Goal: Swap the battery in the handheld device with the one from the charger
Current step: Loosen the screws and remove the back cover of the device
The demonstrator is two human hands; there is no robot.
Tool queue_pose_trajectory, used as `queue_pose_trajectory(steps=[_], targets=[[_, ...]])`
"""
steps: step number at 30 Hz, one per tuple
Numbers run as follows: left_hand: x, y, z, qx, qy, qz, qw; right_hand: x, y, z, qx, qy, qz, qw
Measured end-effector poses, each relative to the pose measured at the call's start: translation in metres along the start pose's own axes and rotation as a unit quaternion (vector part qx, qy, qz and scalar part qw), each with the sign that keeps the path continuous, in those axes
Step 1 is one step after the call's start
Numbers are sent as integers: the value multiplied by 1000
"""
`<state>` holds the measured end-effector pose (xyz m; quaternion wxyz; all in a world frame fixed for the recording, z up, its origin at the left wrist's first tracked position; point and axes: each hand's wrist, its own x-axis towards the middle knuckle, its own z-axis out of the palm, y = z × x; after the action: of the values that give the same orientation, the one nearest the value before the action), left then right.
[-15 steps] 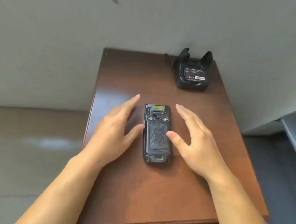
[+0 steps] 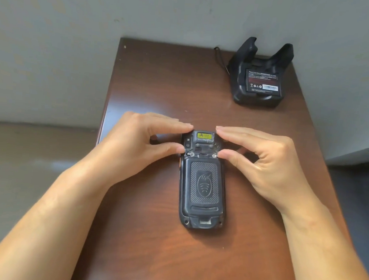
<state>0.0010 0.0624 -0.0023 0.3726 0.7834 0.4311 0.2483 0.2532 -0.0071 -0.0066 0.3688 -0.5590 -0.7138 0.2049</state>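
Note:
A black handheld device [image 2: 202, 183] lies face down in the middle of the brown table [image 2: 160, 85], its textured back cover in place. My left hand [image 2: 136, 146] touches the device's upper left side with thumb and forefinger tips. My right hand [image 2: 265, 161] mirrors it on the upper right, thumb tip at a small silver latch. The device rests flat on the table. At the far right corner stands a black charger cradle [image 2: 238, 78] with a labelled battery [image 2: 263, 82] seated in it.
A grey wall runs behind the table. A thin black cord [image 2: 221, 58] lies left of the charger. The table's left edge drops to a beige floor, and a dark floor lies to the right.
Both hands have moved forward from beside the device's middle to its upper end, and their fingertips now pinch at its two sides. The view has come closer to the table.

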Motion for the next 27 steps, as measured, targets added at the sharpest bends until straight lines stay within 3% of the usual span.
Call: queue_pose_trajectory(steps=[12,27], targets=[[5,6,-2,46,-3,2,999,8,6,1,32,-2,12,999],[7,10,-3,8,-28,-19,999,13,10,-9,150,-112,68,980]])
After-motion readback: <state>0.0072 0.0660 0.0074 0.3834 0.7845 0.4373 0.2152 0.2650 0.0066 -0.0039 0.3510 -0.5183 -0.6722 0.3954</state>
